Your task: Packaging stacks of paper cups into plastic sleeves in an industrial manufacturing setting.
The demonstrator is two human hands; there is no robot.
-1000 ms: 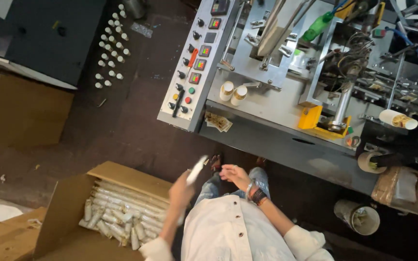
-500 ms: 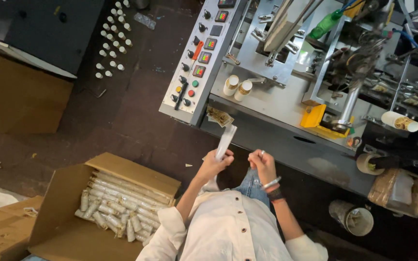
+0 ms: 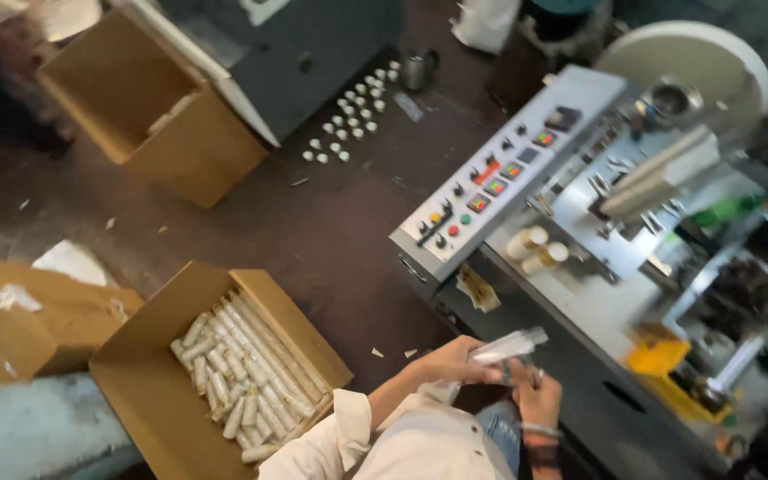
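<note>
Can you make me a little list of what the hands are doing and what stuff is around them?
left hand: grips a white sleeve of stacked cups
right hand: at the sleeve's end, grip unclear
cardboard box: open on the floor, full of white sleeves
machine panel: coloured buttons, ahead of the hands
floor: dark, small white cups in rows

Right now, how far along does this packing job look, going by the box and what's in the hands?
Done: the open cardboard box already holds several rows of white paper-cup stacks, filling much of its floor. In hand: the left hand and right hand together hold one more white stack in front of the machine. Left: the box walls rise well above the layer, so there appears to be room for more.
</note>
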